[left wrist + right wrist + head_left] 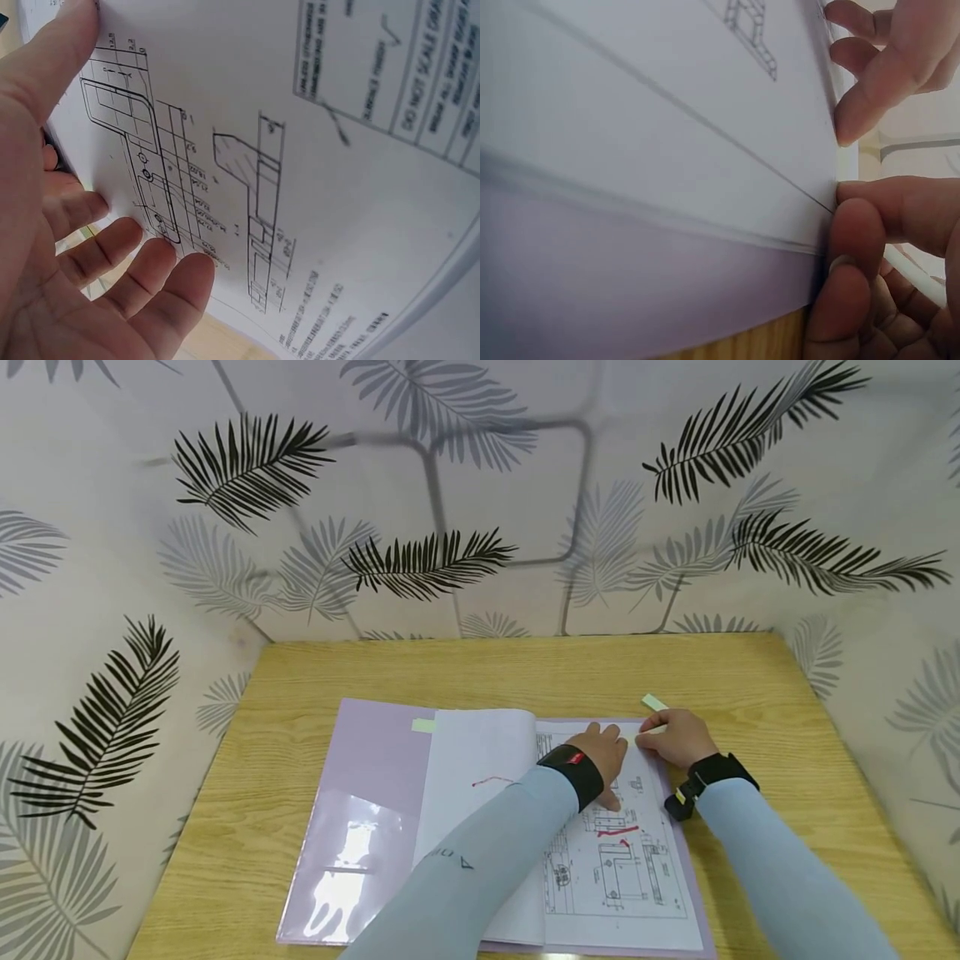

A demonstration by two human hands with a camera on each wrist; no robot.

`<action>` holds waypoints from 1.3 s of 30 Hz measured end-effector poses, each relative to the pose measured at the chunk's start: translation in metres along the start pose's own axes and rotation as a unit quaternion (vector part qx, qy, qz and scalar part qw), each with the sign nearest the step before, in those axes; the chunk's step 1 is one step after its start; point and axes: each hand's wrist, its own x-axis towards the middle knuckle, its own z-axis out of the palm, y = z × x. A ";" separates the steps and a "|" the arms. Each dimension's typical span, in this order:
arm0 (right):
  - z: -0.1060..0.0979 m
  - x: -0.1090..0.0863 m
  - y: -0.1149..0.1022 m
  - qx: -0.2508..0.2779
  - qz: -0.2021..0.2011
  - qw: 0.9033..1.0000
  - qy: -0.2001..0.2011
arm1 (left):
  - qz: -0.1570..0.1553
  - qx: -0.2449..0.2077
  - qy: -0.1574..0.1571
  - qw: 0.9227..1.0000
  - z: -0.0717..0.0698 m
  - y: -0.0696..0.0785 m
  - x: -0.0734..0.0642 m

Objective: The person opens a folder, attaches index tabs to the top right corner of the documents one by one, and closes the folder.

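A purple folder [371, 760] lies open on the table with drawing sheets in it. My left hand [602, 756] rests on the upper part of the right-hand sheet [652, 893], its fingers loosely spread in the left wrist view. At that sheet's top right corner, my right hand [678, 737] pinches a small pale green sticky tab between thumb and forefinger; the fingers hide most of it. In the right wrist view the thumb [855, 232] lies against the sheet edge, near the left hand's fingertips [847, 124]. Another pale green strip [653, 701] shows just beyond my right hand.
A pale green tab [423, 725] sticks out from the turned white page [480, 743] on the left. Red pen marks [618, 832] cross the drawing. The wooden table [465, 672] meets a leaf-patterned wall covering [495, 602] at the back and sides.
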 end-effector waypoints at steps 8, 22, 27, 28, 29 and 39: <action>-0.002 -0.005 -0.003 -0.004 0.013 1.000 0.008 | 0.000 0.008 -0.014 1.000 -0.001 0.000 -0.002; 0.002 -0.008 0.002 0.024 0.000 0.999 0.041 | 0.005 -0.013 -0.008 1.000 0.007 0.000 0.005; 0.002 -0.009 0.002 0.029 0.002 0.999 0.039 | 0.005 -0.012 -0.010 1.000 0.004 0.000 0.002; 0.002 -0.009 0.002 0.029 0.003 0.999 0.039 | 0.004 -0.012 -0.010 1.000 0.004 0.001 0.001; 0.002 -0.009 0.003 0.030 0.004 0.999 0.039 | 0.004 -0.012 -0.010 1.000 0.003 0.001 0.001; 0.001 -0.008 0.002 0.027 0.013 0.999 0.034 | 0.007 -0.020 0.002 1.000 0.002 -0.001 -0.004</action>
